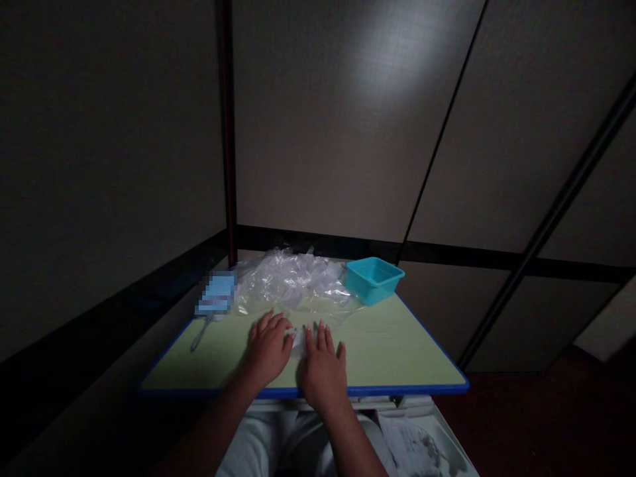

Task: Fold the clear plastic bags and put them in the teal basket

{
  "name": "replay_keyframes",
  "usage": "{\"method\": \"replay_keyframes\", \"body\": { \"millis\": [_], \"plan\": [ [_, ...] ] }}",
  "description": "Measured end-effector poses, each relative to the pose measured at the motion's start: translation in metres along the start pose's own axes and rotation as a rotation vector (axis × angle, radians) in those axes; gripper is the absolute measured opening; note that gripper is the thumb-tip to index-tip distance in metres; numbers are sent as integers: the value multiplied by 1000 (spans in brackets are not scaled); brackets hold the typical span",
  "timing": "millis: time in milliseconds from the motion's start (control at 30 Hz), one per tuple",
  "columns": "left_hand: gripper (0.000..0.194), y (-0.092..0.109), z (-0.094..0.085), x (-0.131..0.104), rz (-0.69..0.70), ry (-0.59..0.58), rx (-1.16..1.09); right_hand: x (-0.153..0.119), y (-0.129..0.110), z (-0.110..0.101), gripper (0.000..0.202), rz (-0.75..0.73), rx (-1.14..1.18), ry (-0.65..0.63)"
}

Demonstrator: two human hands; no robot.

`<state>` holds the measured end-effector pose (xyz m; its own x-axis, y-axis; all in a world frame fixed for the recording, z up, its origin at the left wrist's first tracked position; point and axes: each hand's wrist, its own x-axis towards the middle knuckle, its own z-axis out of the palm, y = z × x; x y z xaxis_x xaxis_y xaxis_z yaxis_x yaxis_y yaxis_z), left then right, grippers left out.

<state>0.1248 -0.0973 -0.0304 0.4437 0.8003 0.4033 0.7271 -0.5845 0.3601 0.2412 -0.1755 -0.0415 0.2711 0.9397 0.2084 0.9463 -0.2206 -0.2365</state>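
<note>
My left hand (269, 344) lies on the table with its fingers spread, just left of a small piece of clear plastic (298, 344). Fingers stretched forward, my right hand (324, 368) presses down on the right side of that piece. Whether it is a small bag or a folded sheet I cannot tell. Beyond both hands spreads a crumpled heap of clear plastic bags (293, 281). Its near edge reaches almost to my fingertips.
The pale green table (397, 351) has a blue edge. A turquoise plastic basket (375, 281) stands at the back right. At the back left is a blurred-out blue object (216, 295) with a strap loop (199, 334). An open drawer (422, 437) holding papers sits below the table.
</note>
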Motion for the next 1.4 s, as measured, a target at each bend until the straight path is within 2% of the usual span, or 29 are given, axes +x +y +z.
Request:
{"method": "replay_keyframes", "body": {
  "millis": [100, 167, 267, 400, 500, 700, 967, 1100, 1300, 1400],
  "plan": [
    [37, -2, -1, -10, 218, -112, -11, -1, 0, -1, 62, -11, 6, 8],
    [44, -3, -1, -14, 302, -189, -6, 0, -1, -2, 59, -17, 8, 3],
    [47, -3, 0, -16, 337, -273, 9, 0, -2, -4, 57, -12, 4, -28],
    [47, -4, 3, -14, 314, -346, 21, 1, -2, -4, 57, -6, 4, -40],
    [47, -4, 4, -13, 299, -361, 22, -1, -2, -8, 56, -47, 17, -15],
    [48, -2, 1, -13, 287, -352, 11, -14, 1, -21, 50, -260, 56, 1],
    [46, -3, 1, -14, 282, -344, -7, -26, 18, -19, 57, -196, -12, -33],
    [45, -2, 1, -13, 263, -347, -12, -28, 21, -24, 54, -179, -11, -34],
    [45, -3, 2, -13, 257, -346, -17, -22, 18, -35, 48, -274, 75, -59],
    [45, -3, 2, -14, 272, -344, -12, -18, 19, -32, 49, -243, 77, -67]
  ]
}}
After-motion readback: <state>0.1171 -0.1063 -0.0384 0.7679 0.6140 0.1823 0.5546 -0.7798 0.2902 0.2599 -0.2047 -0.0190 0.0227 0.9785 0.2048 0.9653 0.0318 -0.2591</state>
